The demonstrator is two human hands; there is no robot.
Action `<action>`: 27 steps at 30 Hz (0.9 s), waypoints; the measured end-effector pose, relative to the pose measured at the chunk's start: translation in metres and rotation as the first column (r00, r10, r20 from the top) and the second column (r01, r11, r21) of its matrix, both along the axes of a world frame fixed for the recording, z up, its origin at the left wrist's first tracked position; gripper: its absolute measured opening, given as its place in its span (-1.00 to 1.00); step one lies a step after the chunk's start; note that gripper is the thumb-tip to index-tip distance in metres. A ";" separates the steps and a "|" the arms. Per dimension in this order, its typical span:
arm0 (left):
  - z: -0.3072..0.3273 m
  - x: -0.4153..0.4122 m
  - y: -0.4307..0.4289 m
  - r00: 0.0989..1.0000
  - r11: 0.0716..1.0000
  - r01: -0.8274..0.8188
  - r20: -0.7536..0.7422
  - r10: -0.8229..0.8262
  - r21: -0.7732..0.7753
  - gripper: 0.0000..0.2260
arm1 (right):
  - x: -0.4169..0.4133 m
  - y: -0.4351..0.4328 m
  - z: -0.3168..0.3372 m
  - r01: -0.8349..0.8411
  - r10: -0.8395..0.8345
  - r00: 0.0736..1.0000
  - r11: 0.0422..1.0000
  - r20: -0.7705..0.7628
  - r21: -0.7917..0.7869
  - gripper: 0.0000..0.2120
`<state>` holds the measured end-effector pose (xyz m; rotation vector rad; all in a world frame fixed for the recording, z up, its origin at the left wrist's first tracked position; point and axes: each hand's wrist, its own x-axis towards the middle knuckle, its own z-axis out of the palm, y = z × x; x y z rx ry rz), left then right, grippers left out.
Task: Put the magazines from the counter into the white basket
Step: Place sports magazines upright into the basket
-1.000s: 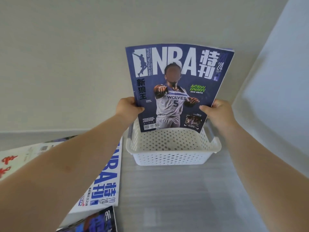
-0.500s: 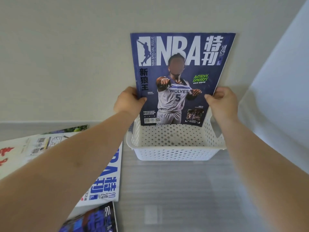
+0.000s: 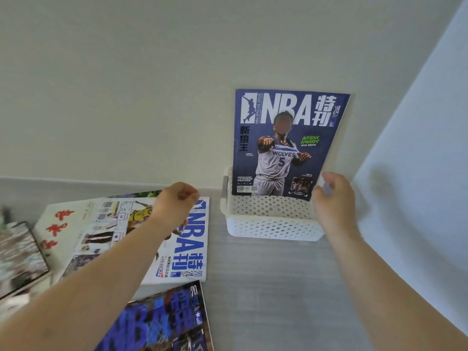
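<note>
A dark blue NBA magazine stands upright in the white perforated basket, its back leaning on the wall. My right hand is at the magazine's lower right corner with fingers loosely curled; motion blur hides whether they touch the edge. My left hand hovers with fingers curled and nothing in it over a white NBA magazine lying flat on the grey counter. A blue magazine lies nearer me, partly under my left forearm.
More magazines lie to the left, one white with red lettering. A dark, glossy flat thing sits at the far left edge. A pale side wall closes the right, right of the basket.
The dark blue magazine has dropped into the basket and stands on its own. My left hand let go and swung left over the white magazine. My right hand loosened at the corner.
</note>
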<state>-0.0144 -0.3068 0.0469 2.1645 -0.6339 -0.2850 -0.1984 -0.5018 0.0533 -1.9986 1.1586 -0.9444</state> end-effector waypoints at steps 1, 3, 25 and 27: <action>-0.001 -0.006 0.022 1.000 1.000 0.004 -0.008 -0.004 0.002 -0.92 | -0.004 0.017 -0.001 -0.022 0.021 1.000 1.000 -0.014 -0.018 -0.68; -0.005 -0.018 0.070 0.999 1.000 -0.006 -0.036 0.007 0.017 -0.81 | -0.011 0.058 -0.006 -0.080 0.080 0.997 0.997 -0.023 -0.017 -0.70; -0.077 -0.082 0.273 0.996 0.789 0.071 -0.008 -0.083 0.611 -0.37 | -0.036 0.302 -0.114 -0.521 0.408 0.579 0.851 -0.706 0.066 -0.42; -0.074 -0.082 0.267 0.998 0.837 0.052 -0.055 -0.027 0.545 -0.39 | -0.037 0.302 -0.114 -0.515 0.405 0.579 0.855 -0.708 0.068 -0.41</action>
